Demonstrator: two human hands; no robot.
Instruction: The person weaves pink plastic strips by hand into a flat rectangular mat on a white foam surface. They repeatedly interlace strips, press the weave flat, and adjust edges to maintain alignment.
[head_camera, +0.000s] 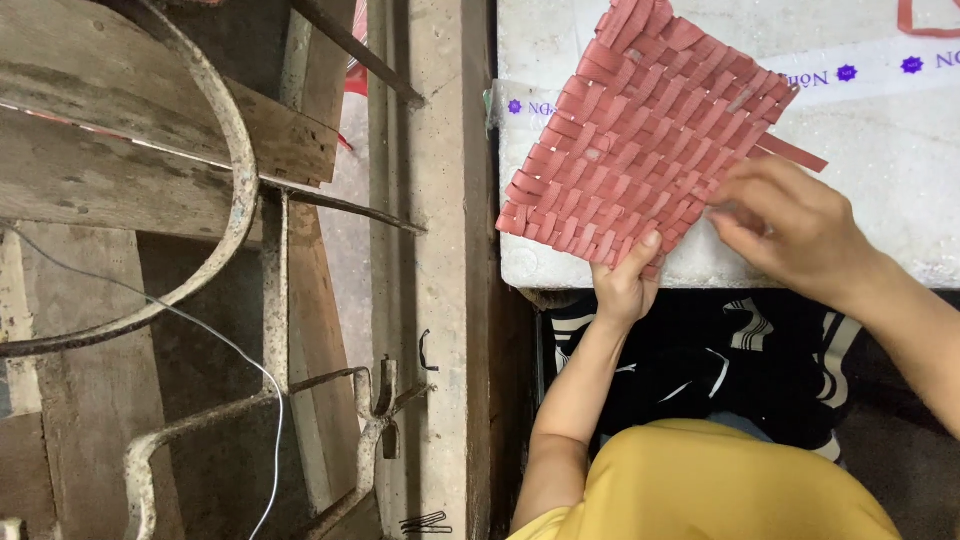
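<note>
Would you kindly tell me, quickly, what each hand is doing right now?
Left hand: closed on the lower edge of the red woven strip mat, thumb on top.
Right hand: fingers pinching the mat's right edge.

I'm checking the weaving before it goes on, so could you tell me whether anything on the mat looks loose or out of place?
Yes: one red strip sticks out loose from the right edge of the woven mat, beyond the weave, just above the right hand. The mat lies tilted on the white board, its lower corner past the edge, where the left hand pinches it.
</note>
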